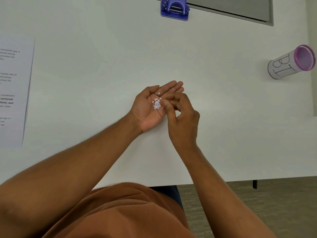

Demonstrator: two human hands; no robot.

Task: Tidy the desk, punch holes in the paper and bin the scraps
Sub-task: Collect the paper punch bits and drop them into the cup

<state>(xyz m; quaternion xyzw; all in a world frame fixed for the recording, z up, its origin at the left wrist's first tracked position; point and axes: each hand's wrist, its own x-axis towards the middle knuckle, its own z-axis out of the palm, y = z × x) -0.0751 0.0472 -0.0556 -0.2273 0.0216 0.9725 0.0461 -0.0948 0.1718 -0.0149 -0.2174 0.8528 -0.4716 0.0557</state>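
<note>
My left hand (151,109) lies palm up on the white desk (103,57), cupped around a small heap of white paper scraps (157,103). My right hand (181,117) hovers at the palm's right edge, thumb and fingertips pinched together beside the scraps; whether it holds any is hidden. A blue hole punch (175,8) stands at the far edge of the desk. The printed paper sheet (13,93) lies flat at the left. A small bin (291,61), a cup with a purple inside and "BI" lettered on its side, is at the far right.
A grey flat panel (240,9) lies at the back right, behind the punch. The desk's front edge runs just below my forearms, with carpet floor (274,203) beyond it at the lower right.
</note>
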